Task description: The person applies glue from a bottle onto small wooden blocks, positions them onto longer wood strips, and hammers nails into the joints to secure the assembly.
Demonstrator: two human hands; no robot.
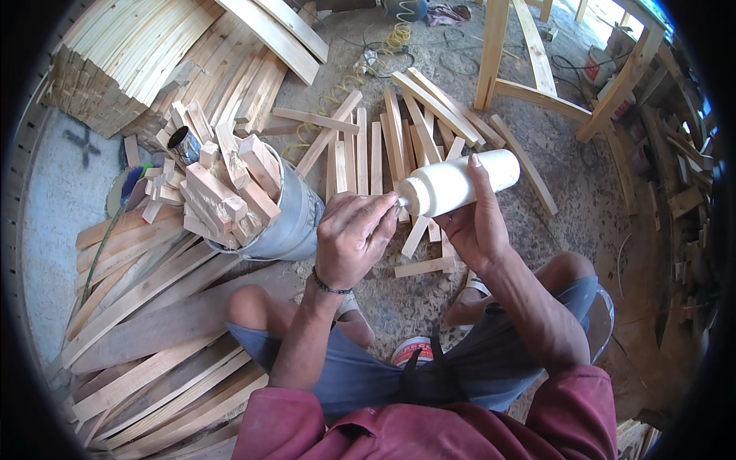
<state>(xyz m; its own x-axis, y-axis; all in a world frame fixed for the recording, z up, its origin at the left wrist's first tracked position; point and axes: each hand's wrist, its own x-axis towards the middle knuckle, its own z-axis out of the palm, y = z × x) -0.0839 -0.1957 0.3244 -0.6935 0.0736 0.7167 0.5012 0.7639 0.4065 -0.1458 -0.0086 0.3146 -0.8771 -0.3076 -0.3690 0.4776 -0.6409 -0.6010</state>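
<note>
A white squeeze bottle [464,184] lies tilted on its side in front of me, its narrow nozzle toward the left. My right hand [479,218] wraps round the bottle's body, the thumb along its near side. With pinched fingers my left hand [354,238] grips the nozzle tip [402,202]; the fingers partly hide it. Below and beyond the bottle, cut wooden sticks [391,146] lie loosely on the floor.
On my left stands a grey bucket [299,222] heaped with short wood blocks [222,184], a small can [184,144] on top. Long boards [161,368] lie lower left, and stacked planks [115,61] rise behind. A wooden frame [537,92] stands far right. A coiled yellow hose [400,34] trails across the floor.
</note>
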